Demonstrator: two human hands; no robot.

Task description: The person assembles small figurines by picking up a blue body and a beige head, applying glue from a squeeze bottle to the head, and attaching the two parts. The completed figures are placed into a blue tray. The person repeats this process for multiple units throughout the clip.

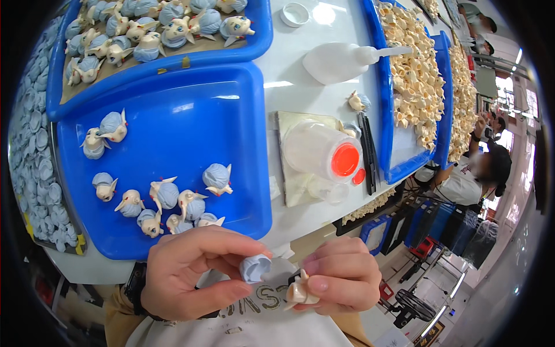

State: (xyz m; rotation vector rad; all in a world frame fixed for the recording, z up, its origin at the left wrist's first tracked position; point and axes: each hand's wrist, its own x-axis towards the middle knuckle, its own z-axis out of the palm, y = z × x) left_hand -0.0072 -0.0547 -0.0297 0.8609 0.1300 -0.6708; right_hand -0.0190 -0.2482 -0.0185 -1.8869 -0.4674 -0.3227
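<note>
Between its thumb and fingers, my left hand (pixel 193 272) pinches a pale blue hollow hair cap (pixel 255 268), its open side turned toward the right. Close beside it, my right hand (pixel 344 274) grips a cream doll head (pixel 299 291) with pointed ears. A small dark piece shows next to that head, too small to name. Cap and head are apart, both in front of my chest. Just beyond my hands, a blue tray (pixel 173 104) holds several doll heads wearing blue hair (pixel 217 176).
Another blue tray (pixel 263 29) of finished-looking heads stands behind. At left lie piled blue hair caps (pixel 40 156). Right of centre are a white squeeze bottle (pixel 335 62), a clear jar with a red lid (pixel 345 159) and black tweezers (pixel 367 153). Cream parts (pixel 410 69) fill a tray; a co-worker (pixel 471 179) sits beyond.
</note>
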